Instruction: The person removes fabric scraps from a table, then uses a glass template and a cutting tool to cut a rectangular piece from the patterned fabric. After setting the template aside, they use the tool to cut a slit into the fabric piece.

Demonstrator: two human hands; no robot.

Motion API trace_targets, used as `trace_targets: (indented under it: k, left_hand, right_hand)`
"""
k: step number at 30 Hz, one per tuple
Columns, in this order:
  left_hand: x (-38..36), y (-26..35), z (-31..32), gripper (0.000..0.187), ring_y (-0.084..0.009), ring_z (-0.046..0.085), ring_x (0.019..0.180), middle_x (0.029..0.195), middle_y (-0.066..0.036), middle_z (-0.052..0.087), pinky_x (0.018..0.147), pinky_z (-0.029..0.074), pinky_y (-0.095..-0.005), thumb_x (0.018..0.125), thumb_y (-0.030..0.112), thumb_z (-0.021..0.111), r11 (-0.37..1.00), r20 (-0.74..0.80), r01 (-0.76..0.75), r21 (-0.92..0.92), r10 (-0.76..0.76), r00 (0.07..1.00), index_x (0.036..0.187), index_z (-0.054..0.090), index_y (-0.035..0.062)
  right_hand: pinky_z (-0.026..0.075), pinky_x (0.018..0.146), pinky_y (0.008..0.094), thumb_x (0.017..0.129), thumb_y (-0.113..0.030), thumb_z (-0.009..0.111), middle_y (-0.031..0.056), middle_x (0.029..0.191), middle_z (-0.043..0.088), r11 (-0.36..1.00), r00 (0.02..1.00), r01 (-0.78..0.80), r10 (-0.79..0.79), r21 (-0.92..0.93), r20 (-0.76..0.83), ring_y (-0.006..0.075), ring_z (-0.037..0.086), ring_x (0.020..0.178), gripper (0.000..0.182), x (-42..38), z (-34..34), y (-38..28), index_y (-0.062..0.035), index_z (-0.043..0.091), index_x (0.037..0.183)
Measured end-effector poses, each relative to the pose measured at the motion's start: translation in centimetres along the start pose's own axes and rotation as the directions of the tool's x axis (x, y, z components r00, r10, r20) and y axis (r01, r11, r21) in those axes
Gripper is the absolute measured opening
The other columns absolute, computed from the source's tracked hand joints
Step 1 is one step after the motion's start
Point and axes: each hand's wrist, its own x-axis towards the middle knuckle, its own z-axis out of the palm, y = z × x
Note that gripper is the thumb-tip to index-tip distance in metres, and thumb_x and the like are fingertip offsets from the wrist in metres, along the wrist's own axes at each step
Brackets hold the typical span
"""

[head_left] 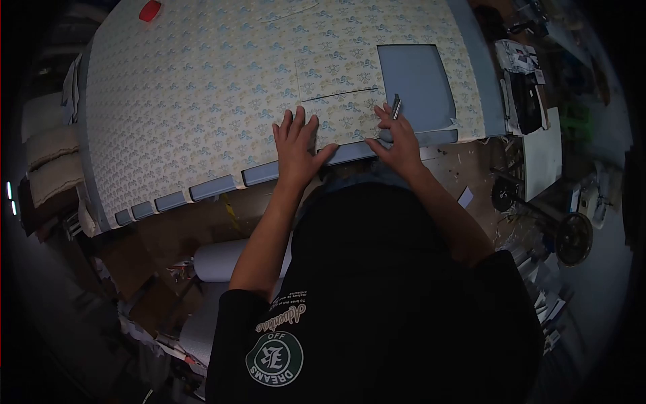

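A cream patterned sheet with small blue and yellow motifs covers the blue-grey tabletop. My left hand lies on the sheet near the front edge, fingers spread, holding nothing. At the same edge my right hand grips a metal utility knife, its tip pointing up and away from me. The thumb and a fingertip of that hand touch the sheet. Beyond my hands a straight cut line runs across the sheet. Right of it, a rectangular opening shows the tabletop.
A red object sits on the sheet at the far left. Rectangular notches line the sheet's front edge. Folded cushions are stacked at left. Below the table lies a pale roll. A dark round wheel-like object stands at right.
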Motion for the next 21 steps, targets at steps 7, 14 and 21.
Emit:
trace_targets:
  k: [7,14,21]
  left_hand:
    - [-0.09,-0.26,0.06,0.074,-0.044,0.032,0.149,0.157,-0.02,0.044,0.118,0.019,-0.0686,0.074,0.041,0.088,1.0,0.022,0.015,0.0,-0.015,1.0,0.135,0.063,0.0078]
    - [-0.13,-0.28,0.21,0.074,-0.045,0.034,0.147,0.156,-0.02,0.045,0.116,0.022,-0.0704,0.073,0.041,0.088,1.0,0.002,0.002,0.016,-0.002,1.0,0.134,0.063,0.008]
    - [-0.1,-0.23,0.17,0.074,-0.0451,0.035,0.146,0.155,-0.02,0.046,0.115,0.023,-0.0705,0.072,0.041,0.089,1.0,-0.008,-0.001,0.015,0.001,1.0,0.134,0.064,0.0079]
  right_hand:
    - [0.044,0.109,0.046,0.083,-0.025,0.083,0.0087,0.143,0.062,1.0,0.999,0.025,-0.025,0.006,-0.024,0.0329,0.049,0.14,0.039,0.02,0.24,0.13,-0.007,0.055,0.104]
    - [0.044,0.108,0.0458,0.084,-0.024,0.083,0.0088,0.143,0.062,0.999,0.999,0.04,-0.041,-0.014,-0.019,0.0326,0.049,0.139,0.039,-0.04,0.16,0.15,-0.007,0.054,0.105]
    - [0.043,0.109,0.0463,0.084,-0.023,0.082,0.0098,0.144,0.061,1.0,1.0,0.015,-0.015,-0.003,-0.008,0.0329,0.048,0.14,0.039,0.04,0.04,-0.02,-0.007,0.054,0.105]
